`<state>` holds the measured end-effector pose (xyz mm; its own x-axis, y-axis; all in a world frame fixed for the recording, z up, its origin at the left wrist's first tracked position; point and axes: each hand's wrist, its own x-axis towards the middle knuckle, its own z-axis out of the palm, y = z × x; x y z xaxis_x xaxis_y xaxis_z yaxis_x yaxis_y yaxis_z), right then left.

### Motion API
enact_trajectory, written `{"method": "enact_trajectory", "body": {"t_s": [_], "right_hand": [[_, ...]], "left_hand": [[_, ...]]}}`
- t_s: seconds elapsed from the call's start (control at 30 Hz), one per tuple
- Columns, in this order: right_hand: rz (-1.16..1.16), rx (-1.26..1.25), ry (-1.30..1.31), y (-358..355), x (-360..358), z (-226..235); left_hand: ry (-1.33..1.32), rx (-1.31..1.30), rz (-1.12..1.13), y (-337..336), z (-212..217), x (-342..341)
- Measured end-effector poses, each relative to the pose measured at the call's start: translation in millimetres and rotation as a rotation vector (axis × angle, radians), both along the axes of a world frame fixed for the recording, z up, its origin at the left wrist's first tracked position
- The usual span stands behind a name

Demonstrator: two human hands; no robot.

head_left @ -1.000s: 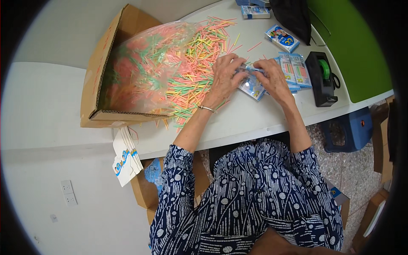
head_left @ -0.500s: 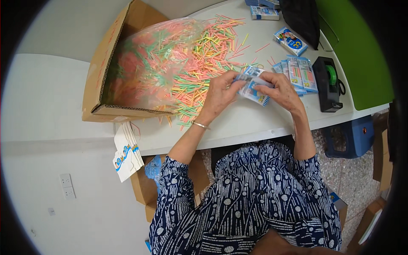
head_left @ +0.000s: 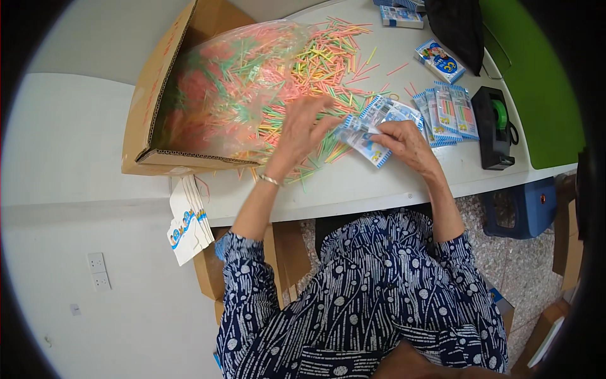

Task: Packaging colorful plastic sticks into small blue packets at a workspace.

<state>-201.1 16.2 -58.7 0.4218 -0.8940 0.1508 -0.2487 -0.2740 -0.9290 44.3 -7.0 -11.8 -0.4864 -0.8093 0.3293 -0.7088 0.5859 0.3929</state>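
Observation:
My right hand (head_left: 409,144) pinches a small clear plastic packet (head_left: 366,150) with blue and white print, held tilted above the table. To its left, my left hand (head_left: 300,129) hovers over the near side of a loose pile of thin pink, yellow, green and orange sticks (head_left: 328,60). Its thumb and fingers are apart, with nothing seen between them. Under and behind the held packet lie more blue-and-white packets (head_left: 396,112), partly covered by it and my right hand.
A cardboard box (head_left: 142,120) on its side holds a clear bag (head_left: 221,88) of sticks. At right are filled packets (head_left: 456,110), a black tape dispenser (head_left: 492,136), a small printed box (head_left: 440,61) and a black bag (head_left: 453,31). Folded white cartons (head_left: 188,221) hang at the table's front-left edge.
My left hand has let go of the packet and moved left over the sticks, its fingers parting. My right hand keeps the packet, now slightly lower. More flat packets show behind it.

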Motion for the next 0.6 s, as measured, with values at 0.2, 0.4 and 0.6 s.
{"method": "enact_trajectory", "body": {"t_s": [0.2, 0.4, 0.6], "right_hand": [[-0.095, 0.333, -0.265, -5, -10, -5], [-0.091, 0.417, -0.469, -13, -15, -12], [-0.080, 0.433, -0.488, -17, -21, -18]], "left_hand": [[-0.625, -0.311, -0.175, -32, 8, -9], [-0.902, -0.407, -0.193, -46, -24, -21], [-0.836, -0.470, -0.102, -51, -38, -28]]}}
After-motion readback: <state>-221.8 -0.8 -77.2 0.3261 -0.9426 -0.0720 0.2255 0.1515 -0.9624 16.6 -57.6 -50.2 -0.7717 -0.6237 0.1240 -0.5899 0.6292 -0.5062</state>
